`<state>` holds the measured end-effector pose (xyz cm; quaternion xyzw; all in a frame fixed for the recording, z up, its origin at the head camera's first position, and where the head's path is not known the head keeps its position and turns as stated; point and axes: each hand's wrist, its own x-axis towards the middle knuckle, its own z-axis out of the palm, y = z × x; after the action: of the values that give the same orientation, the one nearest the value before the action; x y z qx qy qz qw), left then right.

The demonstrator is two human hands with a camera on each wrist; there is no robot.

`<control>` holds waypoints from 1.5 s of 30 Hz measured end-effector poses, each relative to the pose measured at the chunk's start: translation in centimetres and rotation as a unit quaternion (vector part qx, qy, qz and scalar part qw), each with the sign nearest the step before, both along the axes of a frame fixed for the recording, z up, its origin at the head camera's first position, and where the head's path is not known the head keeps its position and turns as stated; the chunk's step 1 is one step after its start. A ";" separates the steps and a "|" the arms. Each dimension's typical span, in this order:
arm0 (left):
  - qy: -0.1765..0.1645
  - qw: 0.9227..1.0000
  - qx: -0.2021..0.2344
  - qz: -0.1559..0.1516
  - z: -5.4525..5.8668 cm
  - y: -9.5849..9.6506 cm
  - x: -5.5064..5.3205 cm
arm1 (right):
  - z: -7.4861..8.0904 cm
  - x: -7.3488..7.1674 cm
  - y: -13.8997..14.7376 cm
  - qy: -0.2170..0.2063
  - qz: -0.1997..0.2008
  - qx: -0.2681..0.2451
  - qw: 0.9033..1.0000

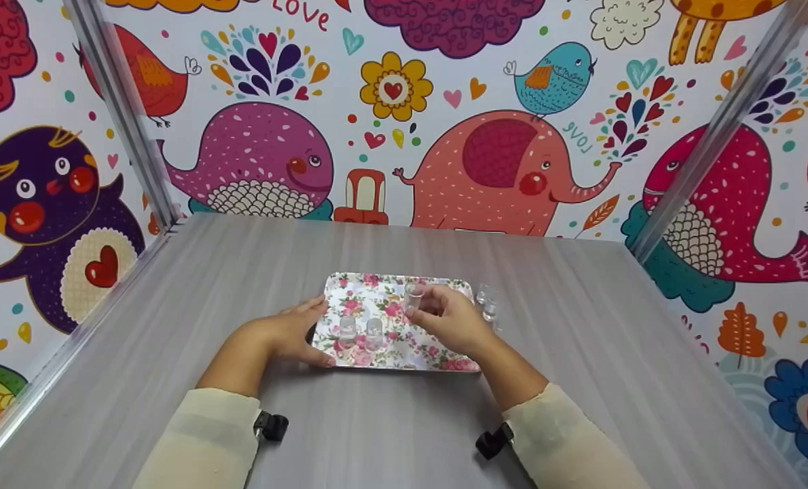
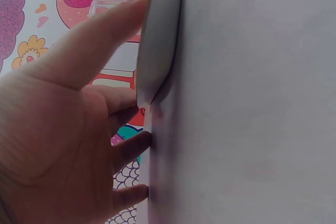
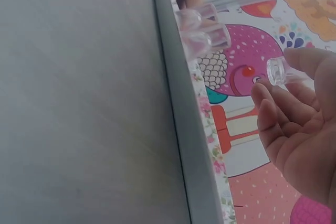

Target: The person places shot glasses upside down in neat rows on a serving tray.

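A floral tray [image 1: 404, 353] with pink roses lies on the table. Two small clear glasses [image 1: 374, 333] stand side by side on its left half. At the tray's left near corner is my left hand [image 1: 285, 334]; its thumb rests on the rim and its forefinger touches the side, while other fingertips meet the table. My right hand [image 1: 455, 320] pinches another small clear glass [image 1: 414, 297] between thumb and fingers. In the right wrist view that held glass [image 3: 276, 72] hangs above the tray surface, apart from it.
More small clear glasses [image 1: 489, 310] stand just past the tray's right edge, partly hidden by my right hand. The grey wood-grain table [image 1: 390, 421] ends at printed cartoon walls [image 1: 261, 163] at the back and sides. Metal posts [image 1: 139, 122] rise at both back corners.
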<state>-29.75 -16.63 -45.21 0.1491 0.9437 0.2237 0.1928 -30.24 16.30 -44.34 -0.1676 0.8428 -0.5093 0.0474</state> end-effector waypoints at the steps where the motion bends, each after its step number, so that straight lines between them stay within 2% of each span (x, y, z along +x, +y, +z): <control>1: 0.001 1.000 0.000 0.000 0.0 0.0 0.0 | 0.0 0.0 -0.1 -0.002 0.002 0.000 1.000; 7: 0.002 1.000 0.000 0.002 -0.1 -0.1 -0.1 | -0.3 0.0 -0.4 0.007 0.013 -0.006 1.000; 18: -0.002 1.000 -0.004 0.008 0.0 0.1 0.0 | -0.6 -0.1 -0.3 0.036 -0.017 -0.021 0.999; 29: -0.008 1.000 -0.007 0.009 0.1 0.3 0.1 | -1.1 -0.3 -0.5 0.059 -0.043 0.014 0.997; 37: -0.008 1.000 -0.009 0.009 0.1 0.3 0.0 | -1.6 -0.3 -0.9 0.030 -0.015 0.018 0.999; 45: -0.008 1.000 -0.010 0.010 0.1 0.3 0.0 | -2.1 -0.2 -0.8 -0.002 0.031 0.064 0.997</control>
<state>-29.71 -16.29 -45.09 0.1362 0.9458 0.2171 0.1993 -30.47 15.47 -46.43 -0.1897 0.8681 -0.4525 0.0755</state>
